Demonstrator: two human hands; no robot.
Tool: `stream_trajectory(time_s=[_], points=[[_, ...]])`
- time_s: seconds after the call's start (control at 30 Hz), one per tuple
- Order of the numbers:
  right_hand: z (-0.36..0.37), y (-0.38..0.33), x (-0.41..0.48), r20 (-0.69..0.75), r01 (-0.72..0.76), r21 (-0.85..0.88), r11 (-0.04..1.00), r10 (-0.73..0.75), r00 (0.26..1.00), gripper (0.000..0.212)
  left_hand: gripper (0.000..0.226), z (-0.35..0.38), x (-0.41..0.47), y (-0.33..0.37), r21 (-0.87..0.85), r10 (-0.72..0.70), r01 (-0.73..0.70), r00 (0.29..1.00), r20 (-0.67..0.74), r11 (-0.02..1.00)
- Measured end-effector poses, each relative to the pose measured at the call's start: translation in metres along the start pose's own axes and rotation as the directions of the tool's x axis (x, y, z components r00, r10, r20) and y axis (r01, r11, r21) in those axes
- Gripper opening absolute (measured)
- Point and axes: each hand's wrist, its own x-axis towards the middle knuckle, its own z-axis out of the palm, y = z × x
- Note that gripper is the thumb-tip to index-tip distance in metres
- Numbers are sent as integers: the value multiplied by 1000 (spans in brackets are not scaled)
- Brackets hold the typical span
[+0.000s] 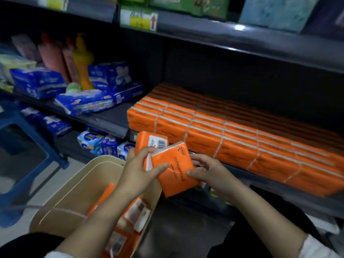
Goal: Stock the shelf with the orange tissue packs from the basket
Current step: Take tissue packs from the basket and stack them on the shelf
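Forearms fill the bottom of my feed, reaching up from both lower corners to meet just in front of the shelf (111, 119). On that shelf, the stocked block of orange tissue packs (232, 135) runs in tight rows from about the middle of the front edge out to the right end, flush with that edge. Toward the shelf's left end lie blue wrapped packs (87, 101), with pink and yellow bottles (81, 62) standing behind them near the back. Below the shelf's front edge, on the left, sits the beige basket (78, 183), with more loose orange packs (137, 213) lying in it under my left forearm. A blue stool (28, 138) stands left of the basket. Above the basket's far rim, close to the block's left end but clear of it, I hold two packs. The left hand (138, 172) has its grip closed on both: thumb on the face of the front pack (175, 174), fingers curled over the rear pack (150, 142), whose barcode shows. The right hand (208, 170) pinches the front pack's right side, thumb on the face.
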Motion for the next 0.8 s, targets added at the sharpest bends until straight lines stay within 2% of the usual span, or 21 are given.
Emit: stream_trajectory(time_s=[0.17, 0.3, 0.43, 0.6, 0.7, 0.8], points=[[-34, 5, -28, -143, 42, -7, 999, -43, 989, 42, 41, 32, -10, 38, -3, 43, -43, 999, 27, 999], [-69, 5, -50, -250, 74, 28, 997, -65, 966, 43, 44, 56, -7, 72, 14, 140, -141, 988, 69, 990], [-121, 3, -78, -354, 160, -4, 987, -151, 923, 42, 43, 90, 2, 105, 31, 233, -240, 962, 144, 970], [-199, -5, -132, -551, 217, -70, 974, -219, 806, 42, 27, 139, 12, 152, -75, 333, -325, 922, 198, 943], [-250, -6, -165, -643, 230, -157, 961, -276, 714, 41, 36, 171, 14, 177, -168, 334, -299, 908, 253, 939], [-301, 2, -187, -721, 173, -263, 949, -312, 618, 41, 42, 204, 14, 197, -218, 325, -266, 893, 311, 939]])
